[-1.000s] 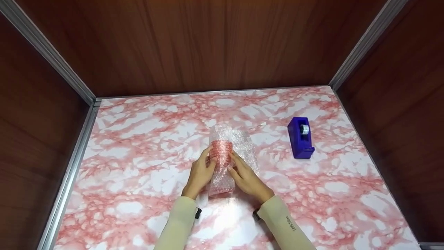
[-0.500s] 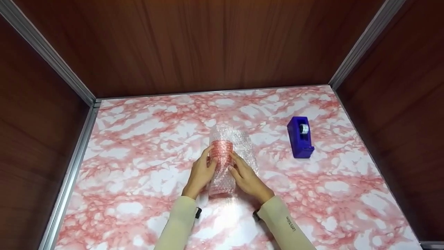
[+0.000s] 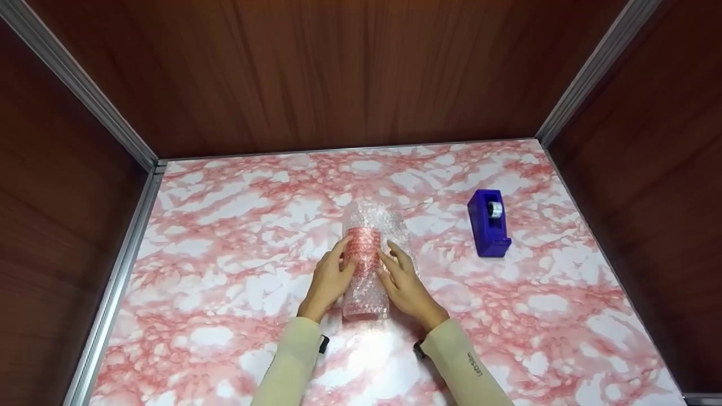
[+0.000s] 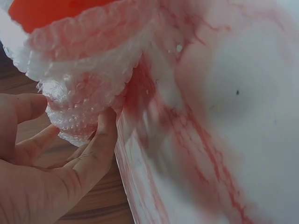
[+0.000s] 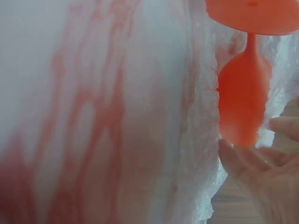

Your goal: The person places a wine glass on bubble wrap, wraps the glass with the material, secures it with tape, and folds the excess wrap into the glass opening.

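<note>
An orange-red goblet [image 5: 245, 95] lies on its side, rolled in clear bubble wrap [image 3: 369, 213]. The right wrist view shows its round foot, thin stem and bowl, with the wrap beside them. In the head view its bowl points away from me and the foot end is nearest. My left hand [image 3: 329, 277] curves round the left side of the wrapped goblet, fingertips against the wrap near the bowl. From the right, my right hand [image 3: 410, 288] holds the other side, its fingers spread a little. A loose flap of wrap extends under and past the right fingers.
A purple tape dispenser [image 3: 488, 224] with a roll of clear tape stands to the right on the pink-and-white marbled table [image 3: 237, 265]. Dark wood panels [image 3: 316, 79] with metal framing enclose the back and both sides.
The wrapped goblet has shifted slightly right with both hands. The loose flap on the right shows a little less, and the right fingers have spread apart.
</note>
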Demonstrator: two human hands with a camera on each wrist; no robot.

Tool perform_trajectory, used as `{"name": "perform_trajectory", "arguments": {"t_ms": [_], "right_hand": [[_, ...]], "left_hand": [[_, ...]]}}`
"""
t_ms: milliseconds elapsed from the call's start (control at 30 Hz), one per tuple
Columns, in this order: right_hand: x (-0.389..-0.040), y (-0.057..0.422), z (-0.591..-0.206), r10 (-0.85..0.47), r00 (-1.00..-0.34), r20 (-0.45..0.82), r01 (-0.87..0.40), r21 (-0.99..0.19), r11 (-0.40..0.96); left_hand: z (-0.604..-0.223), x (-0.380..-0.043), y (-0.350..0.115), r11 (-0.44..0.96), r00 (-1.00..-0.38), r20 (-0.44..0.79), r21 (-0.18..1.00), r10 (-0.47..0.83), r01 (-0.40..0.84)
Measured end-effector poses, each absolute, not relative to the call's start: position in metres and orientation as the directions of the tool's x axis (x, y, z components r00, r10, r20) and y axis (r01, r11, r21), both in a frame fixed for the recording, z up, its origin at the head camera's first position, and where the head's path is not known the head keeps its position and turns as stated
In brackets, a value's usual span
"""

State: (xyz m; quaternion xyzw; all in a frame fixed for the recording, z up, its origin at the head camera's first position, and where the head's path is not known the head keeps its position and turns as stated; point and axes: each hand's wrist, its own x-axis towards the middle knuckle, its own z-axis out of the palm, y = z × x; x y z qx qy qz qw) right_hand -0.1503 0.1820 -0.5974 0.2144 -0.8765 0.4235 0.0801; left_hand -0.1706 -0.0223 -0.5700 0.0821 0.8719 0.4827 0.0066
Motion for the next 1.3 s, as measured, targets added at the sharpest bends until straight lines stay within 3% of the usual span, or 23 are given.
{"name": "perform_trajectory", "arguments": {"t_ms": [300, 667, 1300], "right_hand": [[-0.1516, 0.1860, -0.5951, -0.326, -0.909, 0.259, -0.404, -0.741, 0.536], [-0.1509, 0.1830, -0.5929, -0.365, -0.906, 0.212, -0.391, -0.750, 0.534], [-0.1487, 0.1812, -0.5977, -0.347, -0.903, 0.252, -0.407, -0.760, 0.507]], "left_hand": [[-0.5697, -0.1707, -0.0206, 0.545, -0.983, 0.113, 0.820, 0.143, 0.173], [-0.5689, -0.1696, -0.0227, 0.545, -0.987, 0.083, 0.825, 0.140, 0.147], [-0.5714, -0.1711, -0.0251, 0.505, -0.983, 0.144, 0.843, 0.117, 0.183]]}}
